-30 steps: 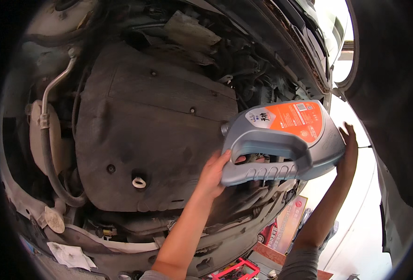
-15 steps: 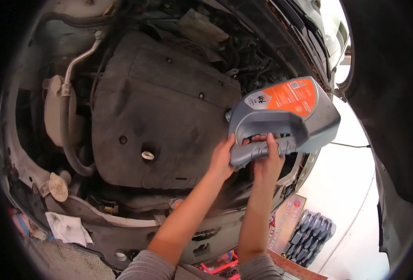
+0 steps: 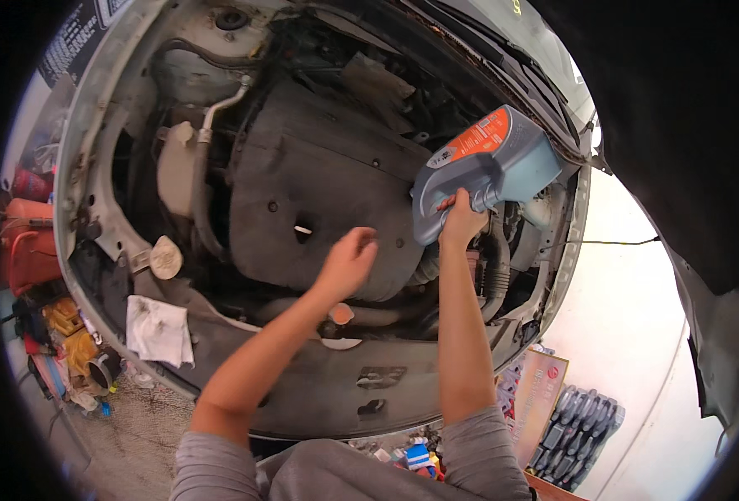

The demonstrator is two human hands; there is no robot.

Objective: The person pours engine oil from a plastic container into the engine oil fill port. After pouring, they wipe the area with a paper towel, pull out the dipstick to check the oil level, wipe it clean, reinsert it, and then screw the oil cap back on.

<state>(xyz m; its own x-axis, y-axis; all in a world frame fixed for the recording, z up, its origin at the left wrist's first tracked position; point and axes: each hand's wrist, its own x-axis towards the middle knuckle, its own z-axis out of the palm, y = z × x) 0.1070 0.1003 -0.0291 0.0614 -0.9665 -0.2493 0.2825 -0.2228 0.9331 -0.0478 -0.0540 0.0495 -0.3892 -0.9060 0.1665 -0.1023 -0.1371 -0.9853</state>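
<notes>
Left hand (image 3: 348, 263): fingers loosely curled, clear of the jug, above the dark engine cover (image 3: 319, 175); whether it pinches anything, cannot tell.
Right hand (image 3: 467, 224): wrapped around the jug's handle.
Gray jug (image 3: 507, 163): tilted at the engine cover's right edge, orange label up.
Handling: apparently a one-handed hold; the next move would call for a steady wrist.
Change: half a second ago both hands held the jug; the left has since let go.

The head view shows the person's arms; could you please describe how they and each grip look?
Grey, wrinkled sleeves reach roughly to the elbows, leaving the forearms bare. The left grip and right grip are ungloved hands; no watch shows.
</notes>
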